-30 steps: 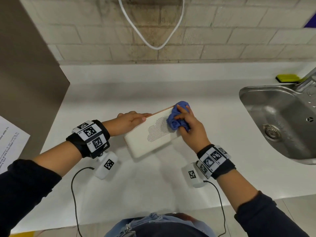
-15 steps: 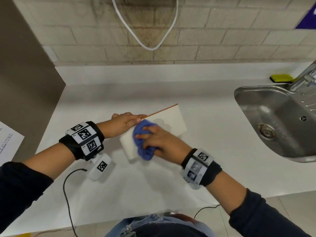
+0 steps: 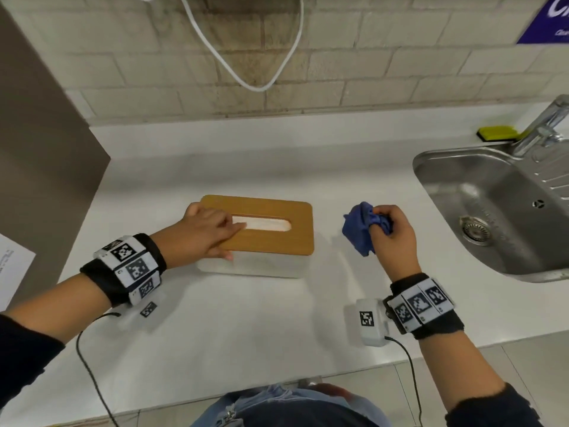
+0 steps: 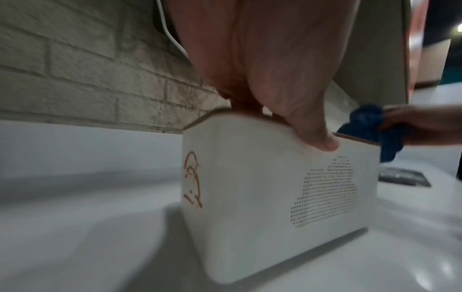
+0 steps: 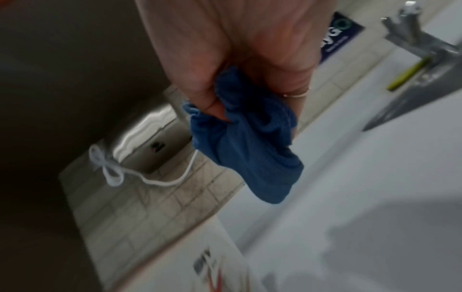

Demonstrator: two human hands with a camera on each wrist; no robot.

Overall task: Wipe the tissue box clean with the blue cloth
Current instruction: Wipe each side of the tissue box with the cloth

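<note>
- Left hand [image 3: 207, 232] is lying flat-fingered on the tissue box [image 3: 277, 241], thumb over its front edge.
- Right hand [image 3: 391, 234] is bunching the blue cloth [image 3: 357, 229] in a closed grip, beside the box.

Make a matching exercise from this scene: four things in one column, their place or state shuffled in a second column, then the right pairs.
Things:
1. blue cloth
2. tissue box
3. yellow sponge
4. white cable

Places or states:
A. hangs in a loop on the brick wall
B. bunched in the right hand
C. lies behind the sink, beside the tap
D. stands on the counter under the left hand

Pairs: 1-B, 2-D, 3-C, 4-A
</note>
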